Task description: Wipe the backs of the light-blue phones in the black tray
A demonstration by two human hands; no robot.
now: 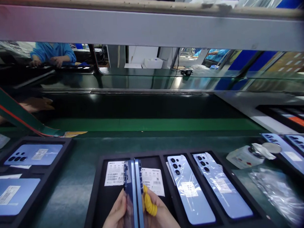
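Note:
My left hand [117, 211] is closed around one blue smartphone [130, 198], and my right hand [160, 213] grips a second blue smartphone [139, 194]. Both phones are held on edge, side by side, over a black tray [100, 202]. Yellow finger cots [150, 204] cover fingers of my right hand. Under the phones, printed white labels [153, 180] lie in the tray's left slots. To the right, two light-blue phones [192, 192] [223, 188] rest back up in their slots, each with a white sticker and clear film.
Another black tray [68, 143] with blue phones is at left. On the right are a white bottle [245, 157], crumpled clear plastic [276, 189] and more phones [293, 155]. A green conveyor belt [152, 124] runs behind. A co-worker's hand [37, 104] is at left; a person in blue [52, 54] sits beyond.

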